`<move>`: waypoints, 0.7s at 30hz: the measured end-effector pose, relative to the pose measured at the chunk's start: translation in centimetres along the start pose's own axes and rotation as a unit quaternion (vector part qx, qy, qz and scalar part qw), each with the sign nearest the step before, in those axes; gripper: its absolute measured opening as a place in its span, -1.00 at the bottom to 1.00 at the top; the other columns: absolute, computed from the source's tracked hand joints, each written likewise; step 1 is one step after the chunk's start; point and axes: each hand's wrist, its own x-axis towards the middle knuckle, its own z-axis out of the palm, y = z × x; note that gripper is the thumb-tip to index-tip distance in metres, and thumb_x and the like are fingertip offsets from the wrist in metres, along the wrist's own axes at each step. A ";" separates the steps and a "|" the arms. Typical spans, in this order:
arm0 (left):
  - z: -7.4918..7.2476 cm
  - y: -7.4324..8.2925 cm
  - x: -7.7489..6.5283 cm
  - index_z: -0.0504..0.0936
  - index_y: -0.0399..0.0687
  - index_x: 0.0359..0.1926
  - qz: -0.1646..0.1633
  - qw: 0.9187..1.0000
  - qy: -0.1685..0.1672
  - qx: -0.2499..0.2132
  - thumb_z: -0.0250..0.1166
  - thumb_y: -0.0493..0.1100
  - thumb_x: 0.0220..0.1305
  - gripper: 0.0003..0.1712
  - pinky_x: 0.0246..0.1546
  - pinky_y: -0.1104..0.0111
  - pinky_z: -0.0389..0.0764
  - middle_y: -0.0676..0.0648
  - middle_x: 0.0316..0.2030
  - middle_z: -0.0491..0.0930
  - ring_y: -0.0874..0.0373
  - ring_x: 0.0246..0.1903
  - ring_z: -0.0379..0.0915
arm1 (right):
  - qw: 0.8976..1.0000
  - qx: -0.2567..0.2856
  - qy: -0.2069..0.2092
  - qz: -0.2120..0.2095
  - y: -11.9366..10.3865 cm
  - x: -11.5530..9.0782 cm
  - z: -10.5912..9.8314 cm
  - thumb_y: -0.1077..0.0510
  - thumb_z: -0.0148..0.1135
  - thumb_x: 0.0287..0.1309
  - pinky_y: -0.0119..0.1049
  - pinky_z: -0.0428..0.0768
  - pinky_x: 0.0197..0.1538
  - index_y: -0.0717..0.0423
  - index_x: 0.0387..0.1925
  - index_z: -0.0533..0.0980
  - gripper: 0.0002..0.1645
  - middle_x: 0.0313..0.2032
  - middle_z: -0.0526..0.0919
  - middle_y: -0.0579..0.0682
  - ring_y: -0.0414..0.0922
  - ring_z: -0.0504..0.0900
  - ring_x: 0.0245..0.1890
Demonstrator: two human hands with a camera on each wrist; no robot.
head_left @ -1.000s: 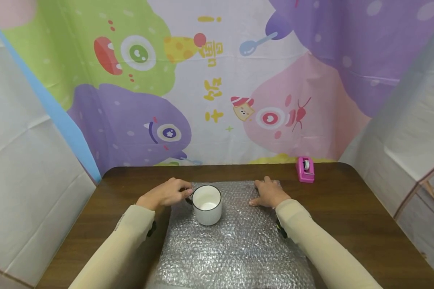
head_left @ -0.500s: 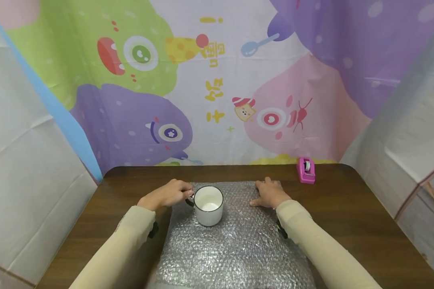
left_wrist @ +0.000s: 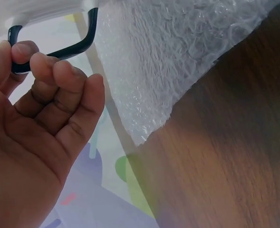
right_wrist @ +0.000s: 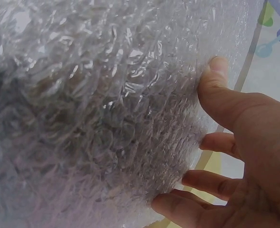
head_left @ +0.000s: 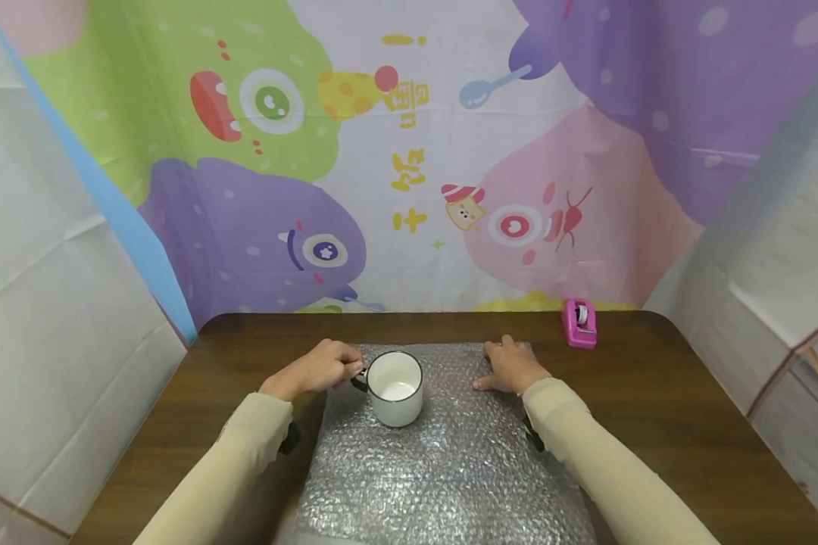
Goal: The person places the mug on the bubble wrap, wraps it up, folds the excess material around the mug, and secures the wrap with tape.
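Observation:
A white mug (head_left: 395,393) with a dark rim stands upright on a sheet of bubble wrap (head_left: 443,477), toward its far left corner. My left hand (head_left: 320,369) pinches the mug's dark handle (left_wrist: 78,49) between thumb and index finger, as the left wrist view shows, with the other fingers bent beside it. Across the sheet, near the far right corner, my right hand (head_left: 511,367) rests on the bubble wrap. Its thumb and fingers are spread and lightly bent along the edge in the right wrist view, gripping nothing.
A pink tape dispenser (head_left: 579,324) sits at the back right of the brown wooden table (head_left: 654,424). Behind the table's far edge hangs a cartoon-printed curtain (head_left: 416,280). The bubble wrap reaches toward the near edge of the head view.
The mug appears slightly farther right in the head view, which has itself shifted a little, and more of its handle shows. The right hand stays in place on the bubble wrap.

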 end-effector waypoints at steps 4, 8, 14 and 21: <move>0.1 -0.1 0.1 0.39 0.04 -0.66 -0.001 1.000 0.003 -0.004 0.06 -0.23 0.50 -0.52 -0.55 0.41 0.32 0.14 -0.74 0.30 0.28 -0.70 0.19 | 1.000 0.002 0.000 0.000 0.0 0.0 0.0 -0.23 0.45 0.16 0.36 0.40 0.32 0.24 0.40 0.38 -0.04 0.25 0.42 0.44 0.53 0.39 0.24; 0.1 0.1 0.2 0.39 0.04 -0.68 0.000 1.000 0.006 -0.002 0.06 -0.23 0.50 -0.51 -0.52 0.40 0.32 0.14 -0.75 0.29 0.28 -0.71 0.17 | 1.000 0.002 0.002 -0.003 0.1 0.1 0.0 -0.23 0.45 0.16 0.37 0.39 0.33 0.25 0.40 0.38 -0.04 0.25 0.42 0.44 0.52 0.40 0.25; 0.1 0.5 0.3 0.40 0.05 -0.69 -0.005 1.000 0.008 -0.002 0.06 -0.21 0.51 -0.48 -0.50 0.39 0.32 0.14 -0.77 0.29 0.27 -0.71 0.16 | 1.000 -0.002 0.003 -0.004 0.1 0.0 -0.1 -0.23 0.45 0.16 0.37 0.39 0.33 0.26 0.40 0.38 -0.04 0.24 0.42 0.44 0.52 0.41 0.23; 0.3 0.6 0.4 0.40 0.04 -0.69 -0.017 1.000 0.004 -0.015 0.06 -0.22 0.52 -0.48 -0.49 0.38 0.32 0.11 -0.77 0.30 0.26 -0.71 0.16 | 1.000 -0.002 0.002 -0.007 0.1 0.1 0.0 -0.24 0.45 0.16 0.37 0.38 0.33 0.26 0.38 0.39 -0.05 0.23 0.44 0.44 0.52 0.41 0.23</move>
